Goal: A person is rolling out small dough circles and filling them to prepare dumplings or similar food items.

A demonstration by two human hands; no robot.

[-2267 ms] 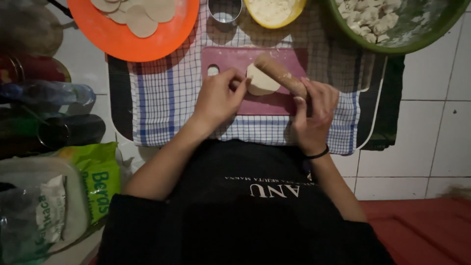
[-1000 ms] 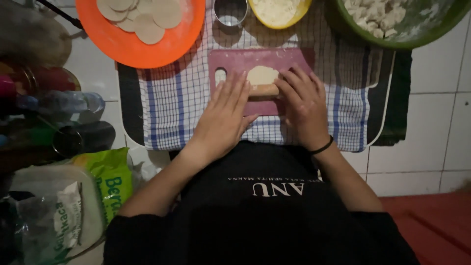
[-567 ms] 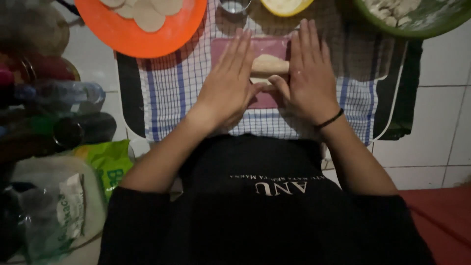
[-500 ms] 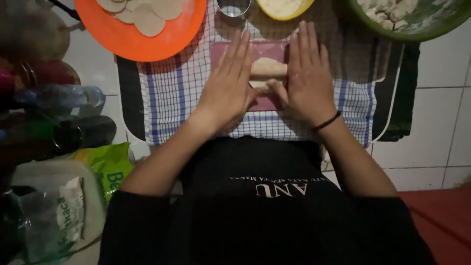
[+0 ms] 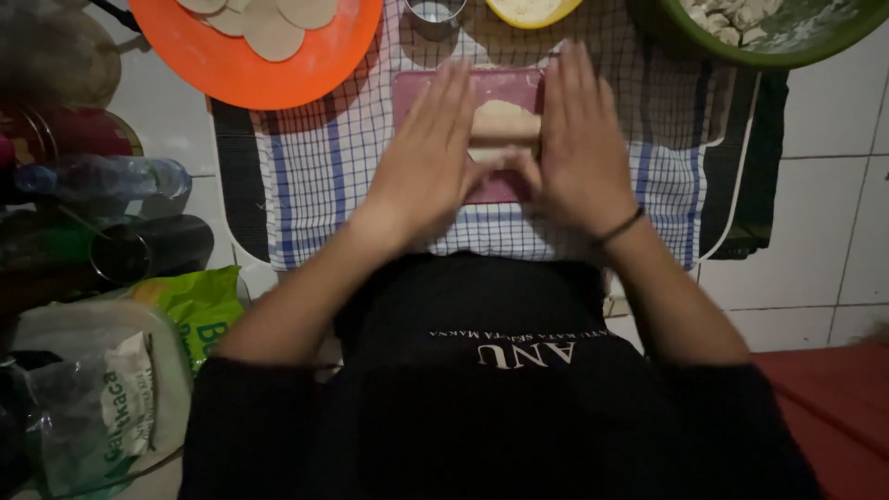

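Flat now: left hand point(image 5: 428, 159) and right hand point(image 5: 582, 148) spread open, palms pressing rolling pin point(image 5: 505, 129) over dough on pink board point(image 5: 505, 88).

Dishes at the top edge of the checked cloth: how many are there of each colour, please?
Orange plate: 1
Yellow bowl: 1
Green bowl: 1
Small metal cup: 1
Total: 4

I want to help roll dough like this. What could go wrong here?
The dough sits on a small pink board, so rolled further it might spread over the edge onto the checked cloth. The rolling pin is hidden under the left hand and right hand, so uneven pressing may leave the dough lopsided. The metal cup stands close ahead and could get bumped.
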